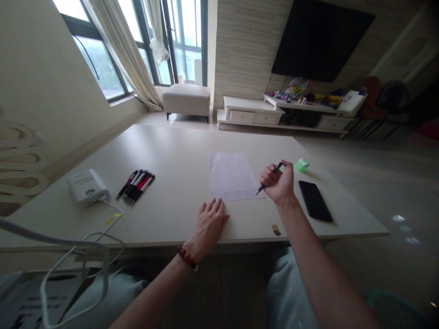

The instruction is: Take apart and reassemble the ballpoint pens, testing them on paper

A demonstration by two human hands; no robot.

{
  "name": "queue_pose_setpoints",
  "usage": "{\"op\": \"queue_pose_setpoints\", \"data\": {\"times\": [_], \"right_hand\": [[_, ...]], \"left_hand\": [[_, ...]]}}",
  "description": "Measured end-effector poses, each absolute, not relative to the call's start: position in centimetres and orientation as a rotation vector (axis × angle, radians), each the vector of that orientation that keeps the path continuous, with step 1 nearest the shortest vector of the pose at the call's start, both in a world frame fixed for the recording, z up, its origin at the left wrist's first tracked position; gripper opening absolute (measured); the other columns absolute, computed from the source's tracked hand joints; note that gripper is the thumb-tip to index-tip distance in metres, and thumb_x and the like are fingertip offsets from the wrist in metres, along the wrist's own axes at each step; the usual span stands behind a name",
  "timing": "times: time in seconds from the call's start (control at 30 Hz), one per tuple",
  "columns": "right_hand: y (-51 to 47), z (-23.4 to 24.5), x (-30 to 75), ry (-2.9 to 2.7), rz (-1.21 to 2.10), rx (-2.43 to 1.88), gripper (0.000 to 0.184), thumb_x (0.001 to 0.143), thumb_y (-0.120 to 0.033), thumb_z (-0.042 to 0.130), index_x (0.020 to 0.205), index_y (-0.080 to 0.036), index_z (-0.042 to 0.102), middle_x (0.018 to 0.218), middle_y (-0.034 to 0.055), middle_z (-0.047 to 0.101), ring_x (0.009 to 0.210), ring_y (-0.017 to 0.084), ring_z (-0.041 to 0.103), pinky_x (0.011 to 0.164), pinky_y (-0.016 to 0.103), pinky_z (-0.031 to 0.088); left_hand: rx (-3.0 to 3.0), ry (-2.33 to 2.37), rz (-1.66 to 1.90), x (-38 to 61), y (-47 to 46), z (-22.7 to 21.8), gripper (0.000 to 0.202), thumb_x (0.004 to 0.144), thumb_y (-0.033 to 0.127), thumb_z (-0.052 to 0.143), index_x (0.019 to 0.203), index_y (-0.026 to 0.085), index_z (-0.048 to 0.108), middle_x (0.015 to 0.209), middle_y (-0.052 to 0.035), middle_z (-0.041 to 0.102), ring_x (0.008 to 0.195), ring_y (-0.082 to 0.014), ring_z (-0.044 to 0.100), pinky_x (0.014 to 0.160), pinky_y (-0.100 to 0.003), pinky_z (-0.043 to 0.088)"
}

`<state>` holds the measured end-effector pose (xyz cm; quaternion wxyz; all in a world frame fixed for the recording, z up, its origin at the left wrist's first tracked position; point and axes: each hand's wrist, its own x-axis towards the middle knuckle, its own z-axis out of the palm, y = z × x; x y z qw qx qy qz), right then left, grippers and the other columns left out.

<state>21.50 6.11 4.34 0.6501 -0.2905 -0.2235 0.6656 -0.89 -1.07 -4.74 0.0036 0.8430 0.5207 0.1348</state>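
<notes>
A white sheet of paper (231, 176) lies on the pale table (164, 155) in front of me. My right hand (279, 183) is closed round a dark pen (270, 176), whose tip rests at the sheet's lower right corner. My left hand (211, 219) lies flat with fingers stretched out, on the table just below the sheet's near edge. It holds nothing. A beaded bracelet (187, 258) sits on that wrist.
A row of several pens (136, 185) lies at the left, beside a white box (87, 186) with cables. A black phone (314, 200) and a green object (302, 165) sit right of my hand. A small sticker (276, 229) is near the front edge.
</notes>
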Motion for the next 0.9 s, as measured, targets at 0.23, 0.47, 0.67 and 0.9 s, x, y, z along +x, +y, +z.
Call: {"op": "queue_pose_setpoints", "data": {"times": [0.23, 0.47, 0.67, 0.9], "right_hand": [[6.0, 2.7, 16.9, -0.920, 1.451, -1.137, 0.043, 0.087, -0.046, 0.037, 0.067, -0.014, 0.058, 0.046, 0.0032, 0.057, 0.036, 0.011, 0.048, 0.036, 0.021, 0.036], [5.7, -0.4, 13.2, -1.358, 1.303, -1.209, 0.026, 0.077, -0.041, 0.056, 0.070, -0.016, 0.057, 0.039, -0.0049, 0.047, 0.032, 0.008, 0.040, 0.033, 0.017, 0.029], [5.7, -2.6, 11.4, -1.447, 1.219, -1.280, 0.017, 0.073, -0.030, 0.049, 0.066, -0.016, 0.056, 0.045, -0.0033, 0.049, 0.037, 0.009, 0.043, 0.035, 0.019, 0.032], [5.6, -5.8, 9.5, -1.537, 0.743, -1.409, 0.015, 0.065, -0.020, 0.040, 0.051, -0.019, 0.046, 0.044, -0.0033, 0.044, 0.043, 0.011, 0.040, 0.043, 0.022, 0.030]], "left_hand": [[2.715, 1.483, 0.397, -0.9, -4.4, -4.4, 0.044, 0.094, 0.036, 0.035, 0.130, 0.011, 0.046, 0.140, -0.0140, 0.044, 0.130, -0.0264, 0.038, 0.106, -0.045, 0.030], [2.741, 1.417, 0.371, -2.1, -5.5, -4.9, 0.055, 0.091, 0.043, 0.037, 0.136, 0.011, 0.038, 0.145, -0.0141, 0.036, 0.135, -0.0283, 0.029, 0.109, -0.047, 0.024], [2.814, 1.393, 0.305, -2.5, -5.6, -5.8, 0.060, 0.087, 0.028, 0.044, 0.142, 0.009, 0.027, 0.148, -0.0145, 0.029, 0.138, -0.0285, 0.021, 0.110, -0.048, 0.021], [2.918, 1.436, 0.234, -2.2, -5.2, -6.4, 0.057, 0.083, 0.004, 0.031, 0.140, 0.009, 0.031, 0.145, -0.0147, 0.036, 0.134, -0.0249, 0.031, 0.107, -0.047, 0.029]]}}
